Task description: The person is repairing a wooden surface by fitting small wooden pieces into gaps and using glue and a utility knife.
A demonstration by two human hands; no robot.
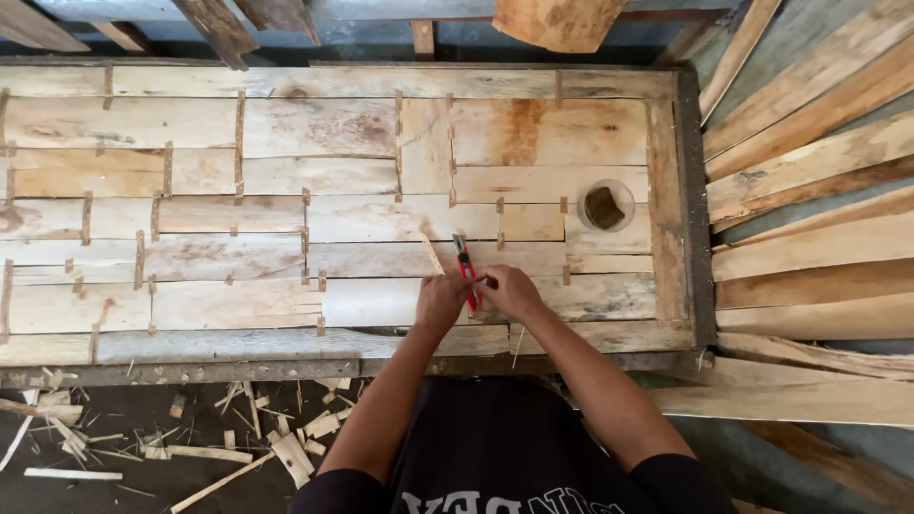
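Observation:
A red utility knife [465,269] stands tip-down on a sheet of pale wood veneer pieces [314,181] joined with short tape strips. My right hand [511,291] grips the knife's handle. My left hand [439,302] rests right beside it on the veneer, fingers curled against the knife and the seam, near a thin loose sliver [433,255]. The hands touch each other near the front edge of the work table [693,228].
A small round container [606,205] with a dark lump inside sits on the veneer at the right. Long veneer planks [809,171] are stacked to the right of the table. Wood scraps [190,428] litter the floor at the lower left.

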